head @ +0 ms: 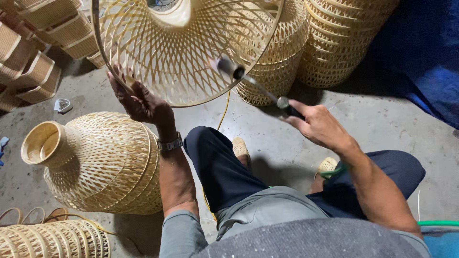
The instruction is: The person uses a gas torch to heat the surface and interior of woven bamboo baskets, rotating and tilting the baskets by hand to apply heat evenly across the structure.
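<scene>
Lap: grey shirt hem and dark trousers [215, 167] fill the bottom of the view, knees apart, feet in pale woven slippers [240, 147] on the concrete floor [382, 124].
Left hand: the left hand [138, 100] is raised with a watch [170, 143] at the wrist; its fingers curl closed around the lower rim of a woven bamboo lampshade [181, 48], holding it up with the open mouth facing the camera.
Lampshade: wide, bell-shaped, of pale criss-crossed strips with a round rim hoop; it hangs in the air above the knees, in front of the stacks behind.
Right hand: the right hand [318, 125] is closed on the dark grip of a slim metal nozzle tool [253, 83], whose tip points at the lampshade's lower right rim, close to or touching it; I cannot tell which.
Hose: a green hose [437, 223] shows at the right arm and lower right edge.
Left floor: a finished vase-shaped shade [95, 162] lies on its side beside the left forearm, with another woven piece [52, 239] below it.
Behind: stacks of nested bamboo shades [334, 43] stand on the floor, rectangular woven frames [33, 52] at upper left, blue tarpaulin [425, 57] at right.
Cord: a yellow cord [224, 112] runs down across the floor between the knees.
</scene>
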